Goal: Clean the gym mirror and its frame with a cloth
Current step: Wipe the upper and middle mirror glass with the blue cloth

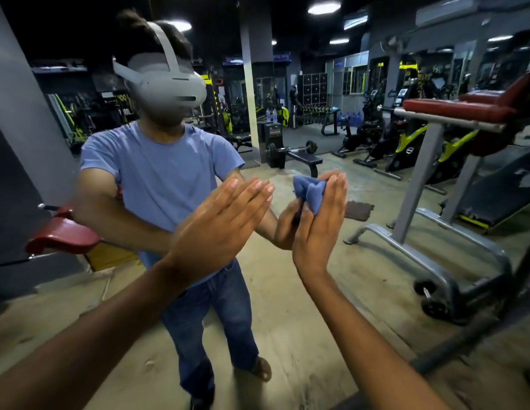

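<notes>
Glass fills the whole view: the large gym mirror (287, 93) stands directly ahead and returns the room behind the person. Both hands are raised against it. The left hand (219, 223), at centre, lies flat with straight fingers, palm to the glass. The right hand (320, 220), just toward 3 o'clock from it, has long straight fingers and presses the crumpled blue microfibre cloth (308, 192) to the mirror; whether the thumb pinches the cloth cannot be told. The cloth bunches out at the 10 o'clock side of that hand's fingertips.

Reflected: the person in a light blue T-shirt (157, 173) and blue jeans (219, 321), wearing a grey head-mounted camera rig (169, 84). The worn, stained concrete floor (302, 291) runs from 6 o'clock toward the back. At 3 o'clock stands a grey steel-framed exercise bench with dark red pads (453, 113); a second red pad (62, 235) sits at 9 o'clock. Yellow-and-black exercise bikes (411, 143) line up at 2 o'clock, and a loaded barbell bench (293, 152) sits near 1 o'clock. A pale square pillar (251, 99) rises at 12 o'clock under bright ceiling lights (324, 8). The mirror's frame cannot be made out.
</notes>
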Available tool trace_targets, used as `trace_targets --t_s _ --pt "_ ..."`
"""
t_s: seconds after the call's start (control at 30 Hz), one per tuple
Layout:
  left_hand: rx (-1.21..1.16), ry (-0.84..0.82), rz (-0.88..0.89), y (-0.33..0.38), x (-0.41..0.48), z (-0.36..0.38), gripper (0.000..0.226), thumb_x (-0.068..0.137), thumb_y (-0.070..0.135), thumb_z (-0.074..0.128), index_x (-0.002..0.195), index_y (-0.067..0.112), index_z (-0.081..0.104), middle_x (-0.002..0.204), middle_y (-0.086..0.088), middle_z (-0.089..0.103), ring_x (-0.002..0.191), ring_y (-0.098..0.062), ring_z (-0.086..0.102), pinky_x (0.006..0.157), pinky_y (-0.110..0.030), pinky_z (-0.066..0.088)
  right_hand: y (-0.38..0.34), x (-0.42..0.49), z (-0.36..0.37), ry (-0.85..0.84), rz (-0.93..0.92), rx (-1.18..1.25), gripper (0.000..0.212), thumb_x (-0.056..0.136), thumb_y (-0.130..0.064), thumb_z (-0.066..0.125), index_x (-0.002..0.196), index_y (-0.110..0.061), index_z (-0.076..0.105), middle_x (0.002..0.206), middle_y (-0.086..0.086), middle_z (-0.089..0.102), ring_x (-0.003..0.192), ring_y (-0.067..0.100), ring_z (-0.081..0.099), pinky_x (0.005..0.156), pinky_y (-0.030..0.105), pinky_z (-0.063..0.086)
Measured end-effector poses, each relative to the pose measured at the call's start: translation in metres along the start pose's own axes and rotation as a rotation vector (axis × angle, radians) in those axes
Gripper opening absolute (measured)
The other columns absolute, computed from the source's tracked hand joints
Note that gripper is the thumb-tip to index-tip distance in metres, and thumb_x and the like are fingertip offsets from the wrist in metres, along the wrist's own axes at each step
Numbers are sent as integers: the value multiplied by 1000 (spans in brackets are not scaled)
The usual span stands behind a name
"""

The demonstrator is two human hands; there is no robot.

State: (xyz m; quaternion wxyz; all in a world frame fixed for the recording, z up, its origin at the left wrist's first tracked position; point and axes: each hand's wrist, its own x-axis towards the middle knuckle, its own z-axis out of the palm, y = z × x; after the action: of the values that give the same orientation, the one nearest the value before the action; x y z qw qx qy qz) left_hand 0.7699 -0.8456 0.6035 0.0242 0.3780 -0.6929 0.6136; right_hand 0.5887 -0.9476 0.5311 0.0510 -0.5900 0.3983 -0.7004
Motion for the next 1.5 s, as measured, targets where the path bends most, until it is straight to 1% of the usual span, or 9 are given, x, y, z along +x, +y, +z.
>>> trace_targets --t_s 0.23,0.37,0.57,0.73,0.93,1.13,1.23,1.4,1.5 --pt "-2 -1 -99 43 -11 18 58 115 26 36 165 -3 25 172 -23 26 159 -40 27 130 -58 20 33 -121 -7 -159 177 110 67 111 -46 36 169 -28 7 175 0 14 162 20 14 127 60 22" --pt "4 6 50 44 -12 22 58 116 28 34 164 -3 26 169 -24 31 156 -40 34 129 -58 21 41 -111 7 16 398 210 67 113 -40 38 169 -21 6 176 -6 5 163 18 9 128 61 19" --pt "-6 -19 48 50 -19 25 59 115 27 38 165 -1 24 171 -25 25 159 -41 24 131 -58 15 62 -117 9 29 314 161 67 112 -49 34 168 -29 3 177 -2 6 163 22 9 129 57 20" --pt "14 4 49 50 -19 23 62 112 30 44 165 1 30 171 -25 26 159 -41 27 130 -59 21 91 -112 -1 268 633 176 71 109 -63 28 165 -21 15 174 6 19 159 15 22 125 52 29" --pt "9 -7 57 49 -18 20 59 111 26 40 163 0 34 170 -26 28 158 -42 29 130 -59 20 66 -85 2 16 216 123 67 112 -46 34 168 -26 3 177 -3 5 163 23 9 130 53 17" --pt "-4 -15 40 50 -15 19 60 110 29 40 164 1 33 171 -24 27 157 -41 31 127 -58 27 106 -80 -19 209 527 109 68 112 -53 28 167 -16 14 176 6 13 162 17 12 127 55 25" --pt "-17 -15 37 52 -15 19 59 111 30 41 163 2 36 170 -23 28 156 -40 32 127 -58 28 78 -40 -9 211 416 99 62 114 -32 36 166 -7 17 175 7 11 163 18 9 130 51 19" --pt "-129 -81 2 50 10 19 48 111 25 51 156 8 48 164 -19 43 152 -39 43 127 -60 28 52 -32 -9 -21 25 45 68 111 -32 35 168 -15 3 176 6 3 163 24 5 131 51 11" --pt "-102 -55 -37 29 45 8 57 109 30 45 161 8 39 172 -21 29 157 -41 31 127 -63 25 58 -10 -17 32 94 70 63 113 -28 37 168 -10 11 176 6 8 163 22 7 129 57 16"
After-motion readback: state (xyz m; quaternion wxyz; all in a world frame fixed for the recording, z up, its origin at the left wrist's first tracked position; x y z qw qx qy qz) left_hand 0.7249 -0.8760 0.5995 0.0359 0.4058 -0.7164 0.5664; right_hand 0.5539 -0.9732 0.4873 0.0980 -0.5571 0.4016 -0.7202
